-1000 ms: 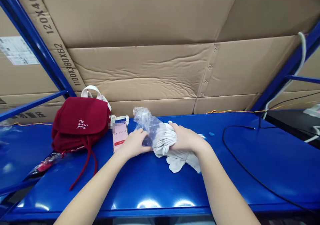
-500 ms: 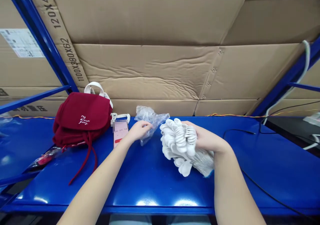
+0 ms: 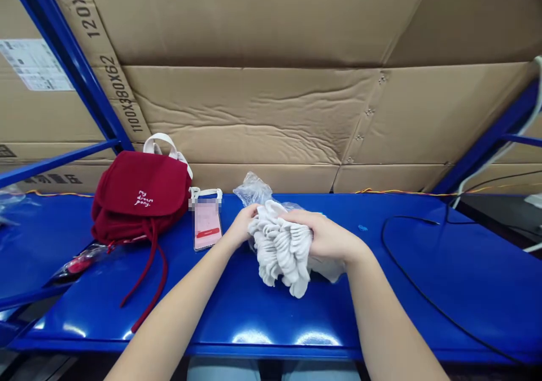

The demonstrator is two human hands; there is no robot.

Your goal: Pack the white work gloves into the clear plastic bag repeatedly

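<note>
A thick bundle of white knitted gloves (image 3: 282, 251) is held over the blue surface, its many fingers folded toward me. My right hand (image 3: 326, 234) is wrapped round the bundle from the right side. Behind the gloves lies a crumpled clear plastic bag (image 3: 253, 190), partly hidden by them. At the bundle's left edge, my left hand (image 3: 243, 227) is closed on the plastic, its fingertips partly covered by the gloves.
A red backpack (image 3: 141, 197) stands at the left, its cords trailing forward. Beside it lies a phone (image 3: 207, 223) with a white strap. A black cable (image 3: 417, 290) curves across the right side. A small blue scrap (image 3: 362, 228) lies near it. Cardboard (image 3: 254, 113) stands behind.
My right hand has brought the gloves left, up against my left hand and over part of the plastic bag. The blue scrap now shows on the surface.
</note>
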